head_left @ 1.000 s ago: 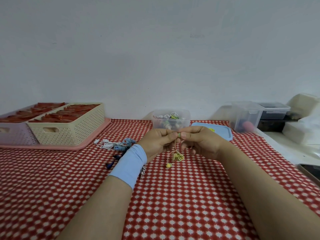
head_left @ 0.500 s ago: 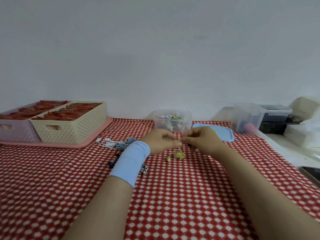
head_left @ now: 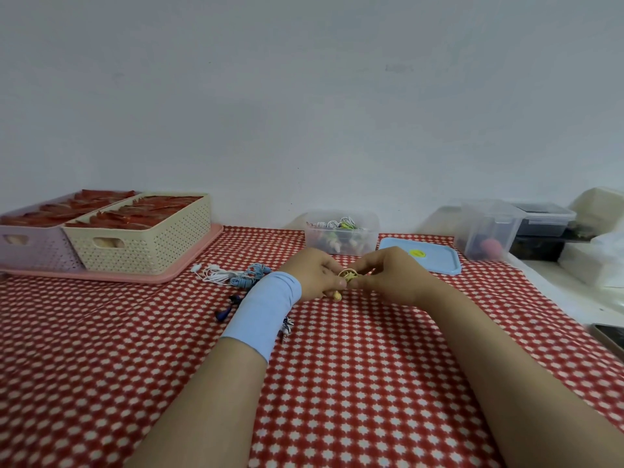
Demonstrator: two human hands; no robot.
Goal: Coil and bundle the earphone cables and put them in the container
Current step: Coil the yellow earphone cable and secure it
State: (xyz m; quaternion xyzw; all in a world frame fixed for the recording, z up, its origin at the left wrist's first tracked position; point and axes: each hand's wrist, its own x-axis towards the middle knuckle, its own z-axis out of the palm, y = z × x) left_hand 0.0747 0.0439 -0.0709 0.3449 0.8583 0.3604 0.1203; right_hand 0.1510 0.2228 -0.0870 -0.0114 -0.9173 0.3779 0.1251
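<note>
A yellow earphone cable, wound into a small coil, is pinched between my left hand and my right hand just above the checkered cloth. One yellow earbud hangs below my left fingers. Behind my hands stands a clear container holding several bundled earphones. Loose white earphones, blue earphones and dark blue earphones lie on the cloth to the left of my left wrist, which wears a light blue band.
A blue lid lies right of the container. Cream basket and lilac basket sit on a pink tray at back left. Clear boxes stand at back right. A dark flat device lies at the right edge.
The dangling yellow cable has been drawn up into a tight coil between my fingers. Both hands have sunk lower towards the table.
</note>
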